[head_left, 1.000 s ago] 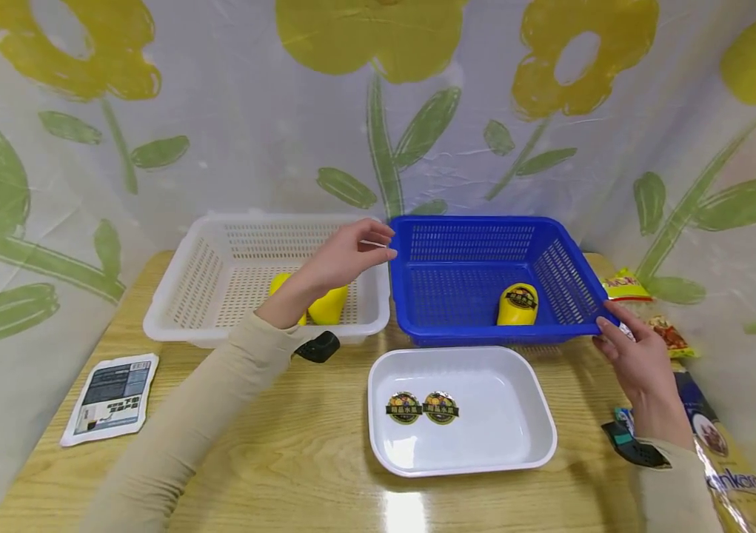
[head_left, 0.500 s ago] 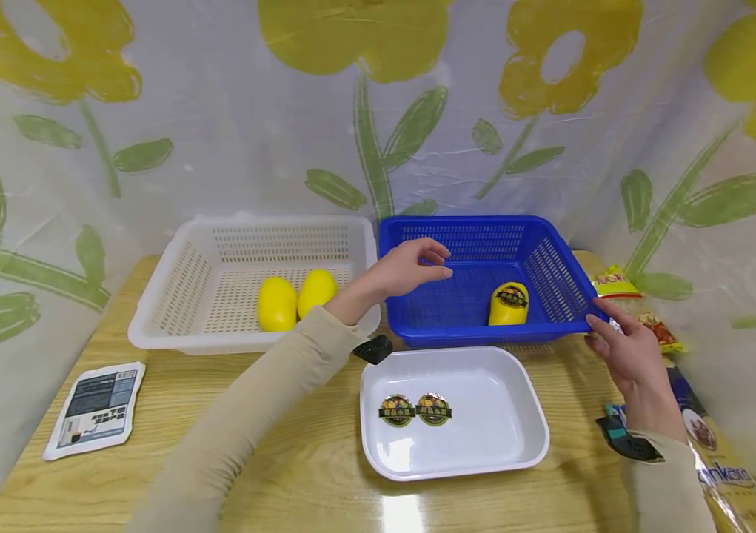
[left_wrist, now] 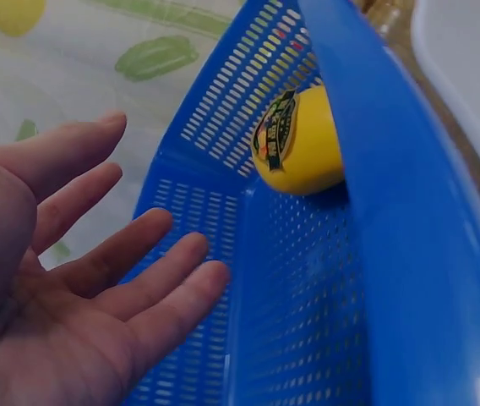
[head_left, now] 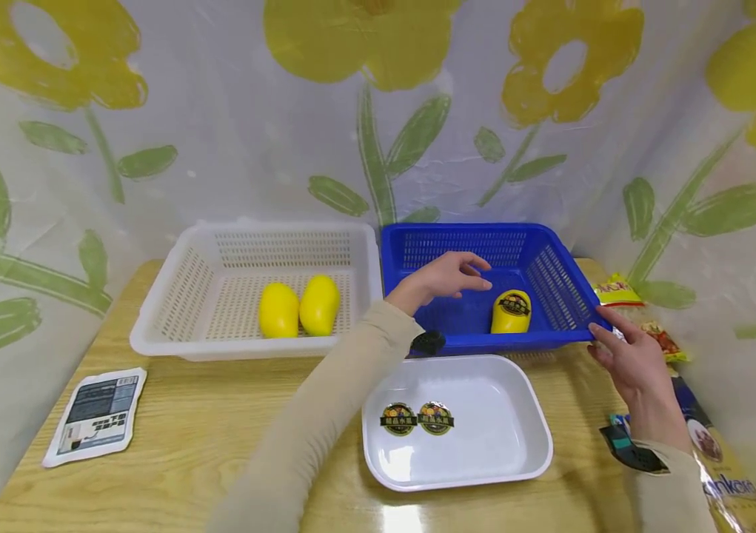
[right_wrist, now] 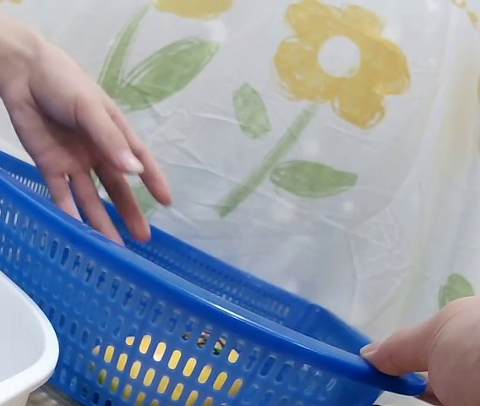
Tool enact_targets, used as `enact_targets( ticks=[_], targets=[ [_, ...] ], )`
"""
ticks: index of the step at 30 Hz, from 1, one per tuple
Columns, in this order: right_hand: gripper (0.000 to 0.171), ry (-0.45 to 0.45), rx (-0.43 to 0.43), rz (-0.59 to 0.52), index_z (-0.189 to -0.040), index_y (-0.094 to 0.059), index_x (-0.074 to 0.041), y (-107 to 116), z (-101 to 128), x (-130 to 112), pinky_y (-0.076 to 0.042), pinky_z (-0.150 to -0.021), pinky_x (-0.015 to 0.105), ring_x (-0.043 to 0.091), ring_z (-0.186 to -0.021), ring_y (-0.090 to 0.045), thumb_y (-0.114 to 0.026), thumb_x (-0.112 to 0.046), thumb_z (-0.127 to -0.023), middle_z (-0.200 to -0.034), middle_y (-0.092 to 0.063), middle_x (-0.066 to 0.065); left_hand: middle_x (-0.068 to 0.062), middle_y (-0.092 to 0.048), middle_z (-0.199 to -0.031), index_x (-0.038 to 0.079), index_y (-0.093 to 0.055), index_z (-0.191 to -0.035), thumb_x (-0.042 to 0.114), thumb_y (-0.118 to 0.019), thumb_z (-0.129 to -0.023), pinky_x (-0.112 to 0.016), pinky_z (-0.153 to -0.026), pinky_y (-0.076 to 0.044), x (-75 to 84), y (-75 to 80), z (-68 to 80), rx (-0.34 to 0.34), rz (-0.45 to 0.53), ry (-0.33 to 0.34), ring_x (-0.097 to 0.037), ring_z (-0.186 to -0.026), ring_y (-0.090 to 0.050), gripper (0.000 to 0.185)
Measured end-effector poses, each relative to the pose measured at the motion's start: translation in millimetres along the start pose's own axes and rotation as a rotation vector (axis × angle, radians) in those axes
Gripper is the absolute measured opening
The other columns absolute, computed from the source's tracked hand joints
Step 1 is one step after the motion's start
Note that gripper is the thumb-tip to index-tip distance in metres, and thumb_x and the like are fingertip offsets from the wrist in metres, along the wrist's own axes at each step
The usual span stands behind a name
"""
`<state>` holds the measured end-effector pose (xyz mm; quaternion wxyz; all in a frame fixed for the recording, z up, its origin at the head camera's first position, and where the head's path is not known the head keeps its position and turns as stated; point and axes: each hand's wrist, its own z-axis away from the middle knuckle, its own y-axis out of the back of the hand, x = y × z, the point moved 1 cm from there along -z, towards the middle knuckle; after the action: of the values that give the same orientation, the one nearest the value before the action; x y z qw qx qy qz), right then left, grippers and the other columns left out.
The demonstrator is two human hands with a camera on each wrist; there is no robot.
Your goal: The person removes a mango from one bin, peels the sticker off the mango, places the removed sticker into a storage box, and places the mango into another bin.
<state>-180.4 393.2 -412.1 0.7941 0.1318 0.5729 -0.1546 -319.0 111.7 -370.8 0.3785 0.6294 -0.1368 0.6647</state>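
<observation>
My left hand (head_left: 447, 275) hovers open inside blue basket (head_left: 554, 285), fingers relaxed, near labelled yellow mango (head_left: 511, 312) lying on basket floor. My right hand (head_left: 627, 355) pinches basket's right corner, steadying it. Best: approach mango from above, close grip around middle.

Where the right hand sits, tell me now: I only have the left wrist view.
Observer: The right hand pinches the blue basket at its near right corner, thumb on the rim.
Operator: Report what lies beside that basket.
Observer: A white basket on its left holds two yellow fruits, with no stickers showing on them.
Operator: Name what is in front.
Observer: A white tray holds two round stickers.
</observation>
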Motion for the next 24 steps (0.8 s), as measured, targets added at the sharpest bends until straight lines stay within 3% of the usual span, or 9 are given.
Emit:
enact_targets(
  ticks=[8, 16, 19, 24],
  targets=[
    [0.072, 0.004, 0.004, 0.015, -0.151, -0.039, -0.020, -0.1, 2.1, 1.7, -0.055, -0.071, 0.018, 0.002, -0.086, -0.062, -0.073, -0.029, -0.088, -0.155, -0.022, 0.012, -0.006, -0.058, -0.127, 0.019, -0.063, -0.128, 0.020, -0.070, -0.092, -0.048, -0.101, -0.044, -11.5, -16.2, -21.4, 0.015, 0.083, 0.094, -0.032, -0.126, -0.050, 0.036],
    [0.069, 0.022, 0.018, 0.011, -0.151, -0.038, -0.020, 1.0, 1.8, 0.3, -0.055, -0.071, 0.018, 0.002, -0.086, -0.062, -0.070, -0.027, -0.090, -0.157, -0.021, 0.012, -0.004, -0.065, -0.118, 0.020, -0.066, -0.124, 0.019, -0.070, -0.092, -0.050, -0.100, -0.044, -15.8, -21.7, -36.8, 0.018, 0.113, 0.133, -0.035, -0.129, -0.048, 0.033],
    [0.069, 0.019, 0.021, 0.008, -0.151, -0.038, -0.020, 0.6, 2.3, 0.2, -0.055, -0.072, 0.018, 0.003, -0.086, -0.062, -0.070, -0.026, -0.091, -0.157, -0.021, 0.011, -0.003, -0.064, -0.116, 0.019, -0.067, -0.122, 0.018, -0.070, -0.092, -0.049, -0.099, -0.045, -14.6, -24.4, -41.2, 0.091, 0.159, 0.124, -0.031, -0.122, -0.053, 0.030],
    [0.069, 0.009, 0.019, 0.010, -0.151, -0.039, -0.020, -1.3, 1.9, 1.0, -0.055, -0.073, 0.018, 0.003, -0.090, -0.061, -0.070, -0.026, -0.090, -0.158, -0.021, 0.011, -0.003, -0.062, -0.109, 0.015, -0.069, -0.117, 0.018, -0.067, -0.094, -0.048, -0.095, -0.048, -13.4, -26.2, -46.4, 0.296, 0.263, 0.066, -0.022, -0.098, -0.057, 0.023]
  ],
)
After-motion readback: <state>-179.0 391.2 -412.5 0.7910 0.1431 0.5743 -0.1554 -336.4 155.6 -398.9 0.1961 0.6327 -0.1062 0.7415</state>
